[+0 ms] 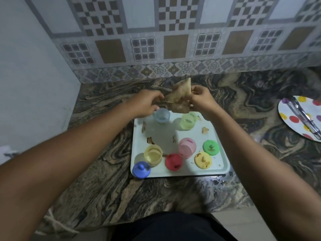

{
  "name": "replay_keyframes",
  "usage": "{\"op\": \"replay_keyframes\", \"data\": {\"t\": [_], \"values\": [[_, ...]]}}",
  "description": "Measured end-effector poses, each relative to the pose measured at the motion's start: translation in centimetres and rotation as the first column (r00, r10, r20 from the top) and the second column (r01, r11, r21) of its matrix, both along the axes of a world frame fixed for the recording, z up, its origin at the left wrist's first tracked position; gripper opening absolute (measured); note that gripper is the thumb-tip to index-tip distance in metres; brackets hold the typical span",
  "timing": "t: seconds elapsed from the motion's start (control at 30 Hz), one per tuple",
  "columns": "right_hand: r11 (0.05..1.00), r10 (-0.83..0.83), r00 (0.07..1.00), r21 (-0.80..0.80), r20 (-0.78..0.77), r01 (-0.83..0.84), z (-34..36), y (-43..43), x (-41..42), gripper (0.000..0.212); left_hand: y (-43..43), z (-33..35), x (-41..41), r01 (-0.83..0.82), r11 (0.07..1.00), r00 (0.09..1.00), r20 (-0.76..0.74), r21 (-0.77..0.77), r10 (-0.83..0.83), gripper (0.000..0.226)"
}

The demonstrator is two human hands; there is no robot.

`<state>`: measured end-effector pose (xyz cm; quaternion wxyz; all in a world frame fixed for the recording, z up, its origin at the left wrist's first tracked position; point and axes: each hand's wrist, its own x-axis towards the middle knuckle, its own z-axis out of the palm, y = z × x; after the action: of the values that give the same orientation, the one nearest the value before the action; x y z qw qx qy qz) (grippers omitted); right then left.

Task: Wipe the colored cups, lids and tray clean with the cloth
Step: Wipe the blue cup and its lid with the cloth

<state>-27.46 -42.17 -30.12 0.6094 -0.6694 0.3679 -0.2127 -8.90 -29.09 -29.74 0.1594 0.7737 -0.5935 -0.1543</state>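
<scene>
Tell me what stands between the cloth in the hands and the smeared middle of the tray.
The cloth, held by the left hand and right hand, hangs over the far edge of the tray. The pale blue cup and green cup stand right beneath it, a gap between them; nothing else blocks the middle.

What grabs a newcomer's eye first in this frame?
Both hands, left hand and right hand, hold a stained brown cloth up over the far edge of the pale tray. On the tray stand bright pieces, such as the yellow cup and blue lid at the near left corner, amid brown smears. A polka-dot plate lies at the far right.
</scene>
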Motion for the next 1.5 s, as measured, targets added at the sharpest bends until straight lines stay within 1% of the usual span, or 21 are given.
{"op": "replay_keyframes", "data": {"t": [0.07,0.1,0.17,0.23,0.3,0.37,0.43,0.57,0.67,0.77,0.83,0.9,0.97,1.03,1.1,1.13,1.2,1.23,1.27,1.4,1.5], "values": [[0.992,-0.046,0.997,0.120,0.068,0.037,-0.4,-0.2,-0.3,0.010,-0.2,-2.5,-0.4,0.068,0.989,0.981,0.173,0.132,-0.091,0.040],[0.982,-0.062,0.994,0.184,0.095,0.044,-0.5,-0.2,-0.5,0.010,-0.3,-3.6,-0.5,0.078,0.981,0.970,0.213,0.177,-0.115,0.040],[0.958,-0.085,0.989,0.282,0.118,0.048,-0.6,-0.4,-0.8,0.026,-0.5,-5.3,-0.6,0.081,0.969,0.958,0.251,0.234,-0.141,0.042],[0.941,-0.086,0.988,0.335,0.130,0.038,-0.8,-0.7,-1.0,0.030,-0.7,-6.2,-0.3,0.109,0.960,0.940,0.286,0.258,-0.183,0.040],[0.927,-0.077,0.988,0.376,0.136,0.021,-1.1,-1.0,-1.2,0.023,-0.8,-6.8,-0.1,0.117,0.958,0.921,0.332,0.261,-0.203,0.034],[0.915,-0.069,0.990,0.402,0.126,0.012,-1.5,-1.2,-1.4,0.016,-0.9,-7.3,0.1,0.111,0.970,0.914,0.360,0.218,-0.186,0.030],[0.907,-0.048,0.990,0.421,0.134,-0.013,-1.9,-1.4,-1.7,0.018,-0.9,-7.4,0.3,0.090,0.987,0.948,0.292,0.131,-0.126,0.026],[0.885,-0.038,0.982,0.462,0.184,-0.053,-2.2,-1.6,-2.2,0.021,-0.7,-5.1,1.0,0.015,1.000,0.999,0.029,-0.002,-0.015,0.018],[0.931,-0.047,0.987,0.366,0.153,-0.012,-2.5,-1.5,-2.2,0.020,-0.1,-1.1,1.1,-0.074,0.997,0.990,-0.117,0.011,0.075,0.016],[0.989,-0.073,0.989,0.139,0.130,0.055,-2.2,-1.1,-1.6,0.018,0.5,3.0,1.1,-0.099,0.995,0.977,-0.190,-0.019,0.093,0.018],[0.998,-0.057,0.985,-0.008,0.160,0.059,-1.4,-0.3,-0.9,0.022,0.9,5.4,1.0,-0.109,0.993,0.970,-0.222,-0.042,0.097,0.022],[0.990,0.011,0.976,-0.138,0.218,0.019,-0.6,0.7,-0.1,0.026,1.1,7.1,0.8,-0.113,0.991,0.961,-0.260,-0.072,0.091,0.023],[0.976,0.072,0.961,-0.216,0.267,-0.013,0.6,2.1,0.6,0.033,1.1,8.5,0.2,-0.111,0.987,0.957,-0.281,-0.115,0.075,0.024],[0.963,0.136,0.942,-0.263,0.308,-0.053,1.8,3.4,0.9,0.036,1.1,9.7,-0.4,-0.139,0.976,0.956,-0.279,-0.166,0.089,0.023],[0.950,0.209,0.915,-0.293,0.344,-0.107,2.8,4.4,0.7,0.017,1.3,10.8,-1.0,-0.185,0.954,0.952,-0.284,-0.235,0.115,0.020],[0.945,0.236,0.908,-0.299,0.346,-0.132,3.1,4.7,0.6,0.015,1.4,11.2,-1.2,-0.208,0.940,0.945,-0.304,-0.272,0.121,0.020],[0.926,0.233,0.925,-0.358,0.299,-0.117,3.5,5.1,0.4,0.054,1.8,12.1,-1.7,-0.237,0.915,0.932,-0.343,-0.326,0.119,0.020],[0.919,0.207,0.933,-0.385,0.294,-0.082,3.5,5.2,0.5,0.065,2.1,12.5,-1.9,-0.239,0.909,0.930,-0.350,-0.340,0.114,0.021],[0.917,0.180,0.933,-0.396,0.313,-0.044,3.8,5.4,0.4,0.067,2.3,12.8,-2.1,-0.232,0.908,0.930,-0.352,-0.349,0.102,0.021],[0.923,0.111,0.907,-0.380,0.405,0.056,4.8,5.8,0.1,0.044,2.9,13.9,-2.1,-0.194,0.917,0.938,-0.339,-0.350,0.069,0.020],[0.912,0.141,0.902,-0.407,0.408,0.041,5.2,6.1,-0.2,0.039,2.8,14.2,-2.0,-0.215,0.918,0.908,-0.415,-0.334,0.062,0.015]]}}
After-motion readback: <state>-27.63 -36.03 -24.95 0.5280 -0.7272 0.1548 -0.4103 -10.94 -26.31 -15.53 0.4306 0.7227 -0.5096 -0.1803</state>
